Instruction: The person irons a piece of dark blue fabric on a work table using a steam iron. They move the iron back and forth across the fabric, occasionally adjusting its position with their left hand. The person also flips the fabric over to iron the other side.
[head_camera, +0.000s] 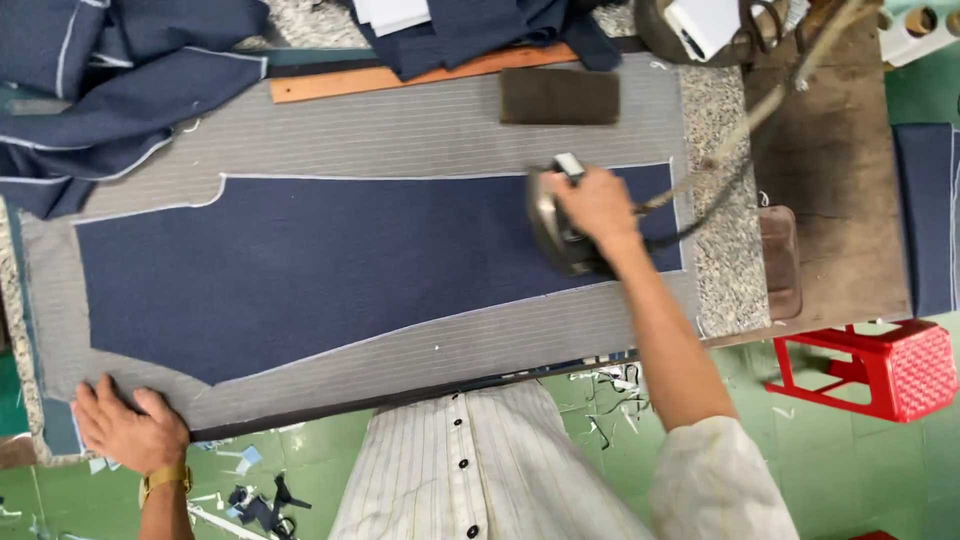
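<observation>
Right hand (598, 203) grips iron (556, 222) on navy panel (330, 265) (left hand (128, 428) flat).

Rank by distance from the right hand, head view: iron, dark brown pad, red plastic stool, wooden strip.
From the right hand:
1. Iron, gripped in it, on the navy fabric.
2. Dark brown pad, just beyond, at the board's far edge.
3. Wooden strip, far-left.
4. Red plastic stool, on the floor, right.

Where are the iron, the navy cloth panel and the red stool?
iron (548, 222), head view, on its metal side left of the gripping hand.
navy cloth panel (320, 265), head view, on its flat middle.
red stool (905, 368), head view, on its woven seat.
</observation>
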